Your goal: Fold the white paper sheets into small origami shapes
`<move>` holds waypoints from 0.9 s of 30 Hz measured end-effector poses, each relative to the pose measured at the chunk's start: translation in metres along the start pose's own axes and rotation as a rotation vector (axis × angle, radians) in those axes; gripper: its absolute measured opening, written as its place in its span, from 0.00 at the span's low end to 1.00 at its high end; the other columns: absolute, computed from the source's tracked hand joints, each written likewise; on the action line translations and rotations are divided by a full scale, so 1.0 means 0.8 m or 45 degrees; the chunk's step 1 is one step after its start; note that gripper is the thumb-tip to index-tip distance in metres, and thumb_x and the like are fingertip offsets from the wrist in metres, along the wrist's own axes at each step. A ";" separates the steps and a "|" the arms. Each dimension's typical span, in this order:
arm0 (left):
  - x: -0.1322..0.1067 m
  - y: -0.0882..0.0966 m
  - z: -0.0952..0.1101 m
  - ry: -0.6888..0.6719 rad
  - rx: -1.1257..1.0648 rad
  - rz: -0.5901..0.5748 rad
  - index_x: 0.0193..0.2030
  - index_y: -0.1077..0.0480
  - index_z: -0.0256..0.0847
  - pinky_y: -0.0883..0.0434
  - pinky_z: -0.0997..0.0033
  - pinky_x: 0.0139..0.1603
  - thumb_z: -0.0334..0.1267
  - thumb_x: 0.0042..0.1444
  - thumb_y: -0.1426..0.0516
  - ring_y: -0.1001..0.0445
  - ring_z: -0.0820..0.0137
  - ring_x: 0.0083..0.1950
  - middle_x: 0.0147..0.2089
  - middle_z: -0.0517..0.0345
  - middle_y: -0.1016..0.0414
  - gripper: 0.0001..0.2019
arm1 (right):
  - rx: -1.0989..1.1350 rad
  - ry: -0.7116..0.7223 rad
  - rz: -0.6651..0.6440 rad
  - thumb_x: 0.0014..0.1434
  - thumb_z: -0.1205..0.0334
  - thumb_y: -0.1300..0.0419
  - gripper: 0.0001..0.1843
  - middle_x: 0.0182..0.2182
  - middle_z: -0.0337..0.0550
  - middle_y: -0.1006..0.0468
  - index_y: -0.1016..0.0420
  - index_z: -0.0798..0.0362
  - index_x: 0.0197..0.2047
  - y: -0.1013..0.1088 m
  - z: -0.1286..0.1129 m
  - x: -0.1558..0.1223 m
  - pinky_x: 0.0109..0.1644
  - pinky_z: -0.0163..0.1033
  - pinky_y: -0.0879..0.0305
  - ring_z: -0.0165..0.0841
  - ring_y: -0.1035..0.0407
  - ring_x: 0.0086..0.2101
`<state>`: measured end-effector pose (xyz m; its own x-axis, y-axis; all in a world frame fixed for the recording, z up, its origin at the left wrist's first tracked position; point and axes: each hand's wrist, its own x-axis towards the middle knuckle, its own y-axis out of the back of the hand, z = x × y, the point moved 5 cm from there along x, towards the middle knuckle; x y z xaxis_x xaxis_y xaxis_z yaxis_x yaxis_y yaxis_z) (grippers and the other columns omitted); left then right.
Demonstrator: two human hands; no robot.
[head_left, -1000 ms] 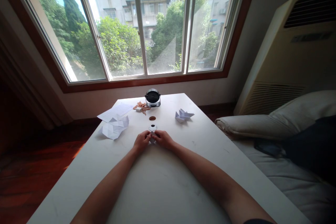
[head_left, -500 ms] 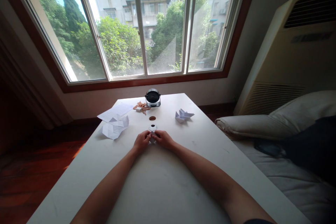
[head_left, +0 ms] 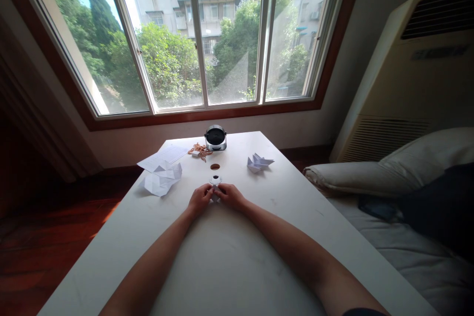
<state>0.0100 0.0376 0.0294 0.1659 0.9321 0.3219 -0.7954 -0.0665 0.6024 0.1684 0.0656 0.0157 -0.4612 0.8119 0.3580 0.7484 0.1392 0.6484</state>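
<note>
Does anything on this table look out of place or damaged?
No spill or damage shows. The orange-brown cord looks untidy: it lies in a tangled heap beside the round black device. The small folded paper being held is mostly hidden, so its state is unclear.

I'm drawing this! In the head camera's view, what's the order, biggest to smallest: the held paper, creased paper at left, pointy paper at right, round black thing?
1. Creased paper
2. Pointy paper (wider) and round black thing (taller): too alike to rank
3. Held paper, partly covered
</note>
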 end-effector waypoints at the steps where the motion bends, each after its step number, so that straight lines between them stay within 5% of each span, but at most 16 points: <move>1: 0.000 0.000 0.000 0.009 -0.001 -0.003 0.39 0.25 0.40 0.32 0.73 0.35 0.46 0.62 0.46 0.27 0.69 0.32 0.32 0.56 0.22 0.14 | 0.001 -0.005 0.000 0.63 0.51 0.43 0.17 0.25 0.38 0.28 0.31 0.53 0.28 0.000 0.000 0.000 0.32 0.33 0.46 0.30 0.40 0.27; 27: 0.000 0.002 0.002 0.011 0.043 -0.011 0.37 0.26 0.42 0.35 0.74 0.35 0.48 0.62 0.47 0.28 0.70 0.32 0.31 0.59 0.23 0.14 | 0.024 0.005 -0.002 0.62 0.53 0.43 0.15 0.26 0.38 0.27 0.30 0.53 0.28 0.000 0.000 0.001 0.33 0.34 0.46 0.30 0.39 0.27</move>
<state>0.0099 0.0367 0.0312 0.1670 0.9359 0.3103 -0.7740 -0.0704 0.6292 0.1683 0.0660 0.0159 -0.4643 0.8094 0.3596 0.7565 0.1514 0.6362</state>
